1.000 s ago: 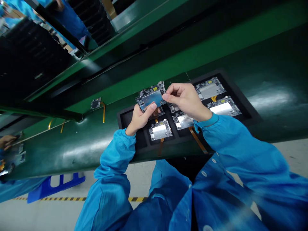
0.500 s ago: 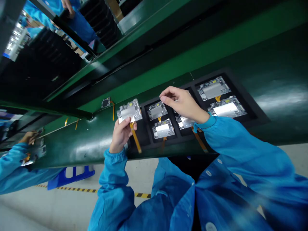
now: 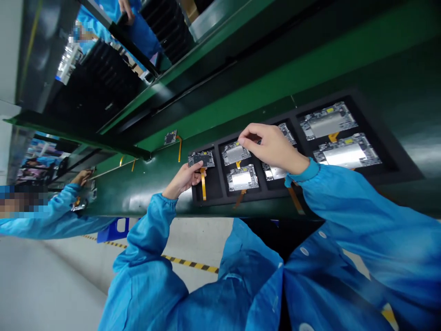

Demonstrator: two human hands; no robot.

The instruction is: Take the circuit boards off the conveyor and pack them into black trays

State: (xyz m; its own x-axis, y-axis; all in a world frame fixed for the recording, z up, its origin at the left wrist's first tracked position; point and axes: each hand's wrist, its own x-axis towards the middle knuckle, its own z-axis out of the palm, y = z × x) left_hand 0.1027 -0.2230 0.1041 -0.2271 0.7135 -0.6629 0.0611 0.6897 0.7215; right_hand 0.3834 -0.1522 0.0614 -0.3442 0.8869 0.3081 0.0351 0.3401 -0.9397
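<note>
Between thumb and fingers of my left hand [image 3: 186, 177] is a circuit board [image 3: 202, 159], its dark side up, with an orange ribbon cable [image 3: 203, 185] hanging from it. This board is at the upper part of the leftmost compartment of a black foam tray [image 3: 222, 201]; whether it touches the bottom I cannot tell. My right hand [image 3: 272, 145] is over the tray with thumb and forefinger pinched together, close to a silver-shielded board [image 3: 236, 153]. Anything in that pinch is too small or hidden to make out. Below lies another shielded board [image 3: 243, 178]. The right hand partly covers the third compartment's boards.
Two larger-looking boards [image 3: 347, 151] fill the tray's right compartment. A loose board with a ribbon [image 3: 170, 137] lies on the green bench [image 3: 151, 184] behind the left hand. A co-worker's hand [image 3: 81, 177] works farther left. A green shelf beam [image 3: 131, 149] crosses above the bench.
My left hand has turned the circuit board from its silver side to its dark side and brought it down to the tray's left compartment. The right hand keeps its pinch over the tray.
</note>
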